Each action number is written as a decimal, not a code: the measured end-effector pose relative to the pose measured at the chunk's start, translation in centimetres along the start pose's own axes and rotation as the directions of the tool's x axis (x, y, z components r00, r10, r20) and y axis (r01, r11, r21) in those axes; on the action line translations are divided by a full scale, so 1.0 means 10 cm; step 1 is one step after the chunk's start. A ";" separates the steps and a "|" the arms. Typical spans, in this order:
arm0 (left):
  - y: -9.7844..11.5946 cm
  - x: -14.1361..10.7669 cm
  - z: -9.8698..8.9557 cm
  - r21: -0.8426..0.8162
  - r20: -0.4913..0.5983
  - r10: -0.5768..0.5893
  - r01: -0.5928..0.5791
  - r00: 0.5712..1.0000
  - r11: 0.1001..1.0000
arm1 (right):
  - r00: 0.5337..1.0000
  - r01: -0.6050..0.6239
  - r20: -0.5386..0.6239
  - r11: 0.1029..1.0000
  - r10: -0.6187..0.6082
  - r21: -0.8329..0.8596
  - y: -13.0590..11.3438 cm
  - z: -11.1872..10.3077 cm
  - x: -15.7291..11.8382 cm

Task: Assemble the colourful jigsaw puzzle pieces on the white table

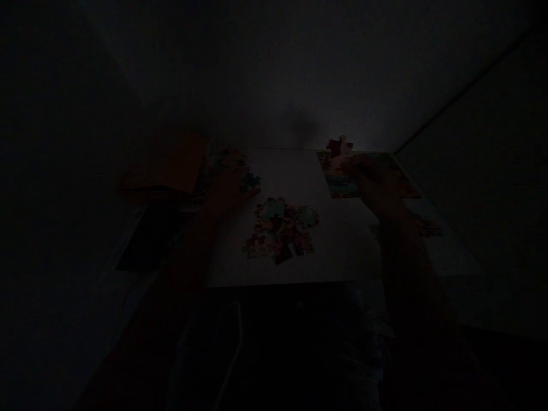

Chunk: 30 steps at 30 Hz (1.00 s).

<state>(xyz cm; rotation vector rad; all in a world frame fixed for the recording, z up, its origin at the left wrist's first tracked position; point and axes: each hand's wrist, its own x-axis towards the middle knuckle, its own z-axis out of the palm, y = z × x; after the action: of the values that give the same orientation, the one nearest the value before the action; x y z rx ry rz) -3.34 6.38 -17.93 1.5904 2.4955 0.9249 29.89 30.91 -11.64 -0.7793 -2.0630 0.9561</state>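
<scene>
In a near-dark room, a person's left hand point(231, 191) stretches toward the upper middle of a white board point(299, 177), its fingers close beside a blue-green jigsaw piece point(250, 182). The right hand point(372, 182) lies over a partly joined jigsaw section point(342, 185) at upper right, with a reddish piece point(338, 147) jutting past the section's top edge. A loose pile of jigsaw pieces point(280, 231) sits at center, between and below the hands. The light is too dim to tell whether either grip is open or holding anything. An orange sheet point(166, 162) and a dark rectangular object point(149, 237) lie at left.
</scene>
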 end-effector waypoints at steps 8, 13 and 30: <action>-0.05 0.08 0.18 -0.045 -0.004 0.067 -0.067 0.998 0.997 | 0.971 -0.238 -0.067 0.910 0.229 -0.339 0.43 -1.55 -0.82; -0.02 0.17 0.25 -0.040 -0.007 0.072 -0.072 0.997 0.997 | 0.954 -0.278 -0.024 0.854 0.298 -0.440 0.75 -1.80 -0.96; 0.11 0.13 0.17 -0.216 -0.164 -0.068 0.031 0.984 0.976 | 0.979 0.144 0.157 0.985 -0.128 -0.097 0.22 0.28 0.10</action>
<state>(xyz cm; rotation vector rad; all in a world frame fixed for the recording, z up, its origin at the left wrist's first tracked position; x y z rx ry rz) -2.47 8.61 -18.44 1.4330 2.4281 1.3229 27.56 31.80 -14.41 -0.6272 -2.2835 0.8552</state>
